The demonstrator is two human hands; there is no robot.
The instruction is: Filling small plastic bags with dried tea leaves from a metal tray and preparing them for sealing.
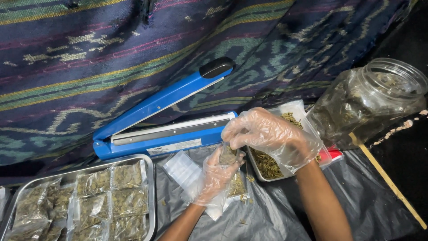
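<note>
Both hands (243, 154) pinching small bag (228, 155)

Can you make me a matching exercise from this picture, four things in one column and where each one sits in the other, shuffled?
Things:
1. blue heat sealer
2. clear plastic jar
3. metal tray of filled bags
4. small bag

Places:
A. bottom left corner
B. between the left hand and right hand
C. far right, lying tilted
D. against the patterned cloth, its arm raised

Pairs: 1-D, 2-C, 3-A, 4-B
</note>
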